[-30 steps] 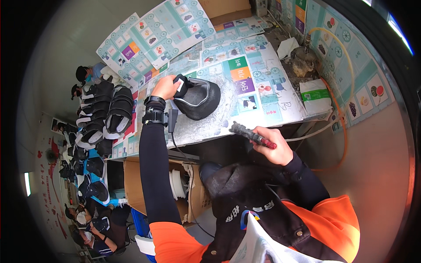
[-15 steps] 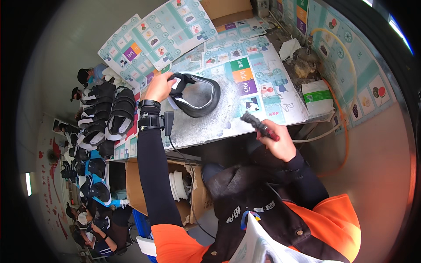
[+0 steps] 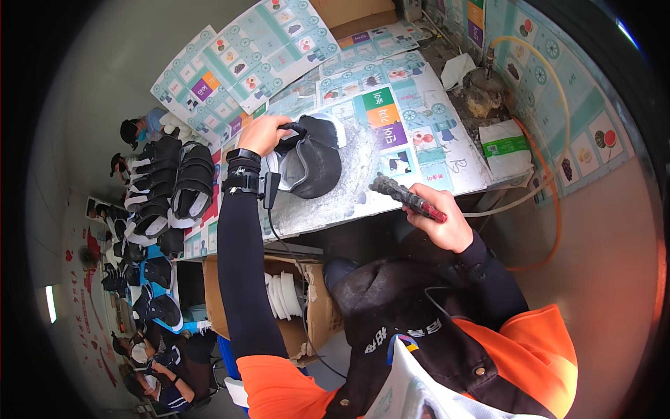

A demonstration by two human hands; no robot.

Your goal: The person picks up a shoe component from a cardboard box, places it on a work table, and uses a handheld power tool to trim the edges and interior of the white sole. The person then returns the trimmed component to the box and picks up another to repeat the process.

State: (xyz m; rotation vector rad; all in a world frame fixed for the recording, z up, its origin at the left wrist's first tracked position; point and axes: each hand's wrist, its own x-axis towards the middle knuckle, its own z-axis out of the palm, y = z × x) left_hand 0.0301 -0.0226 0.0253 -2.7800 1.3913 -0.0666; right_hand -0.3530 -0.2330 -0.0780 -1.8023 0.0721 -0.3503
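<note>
A black shoe (image 3: 317, 160) with a grey lining and a white edge is tilted over on the powder-stained tabletop. My left hand (image 3: 261, 135) pinches it by the black strap or edge at its far left end. In my right hand (image 3: 444, 222), off the table's front edge, is a grimy dark rod-like tool (image 3: 399, 190) with a red rear part. Its tip points toward the shoe but stays apart from it. A pale hose (image 3: 497, 211) seems to run to this tool, though my hand hides the joint.
Printed sheets (image 3: 269, 49) cover the table. Stacked black shoes (image 3: 192, 178) stand to the left. A cardboard box (image 3: 321, 311) with white curved pieces (image 3: 283, 296) sits below. A green-white packet (image 3: 505, 148) and an orange hose (image 3: 556, 216) are at right. Co-workers (image 3: 150, 127) sit farther left.
My left hand has turned and tipped the shoe, so more of its black outer side shows. The tool in my right hand has shifted slightly left, closer to the shoe.
</note>
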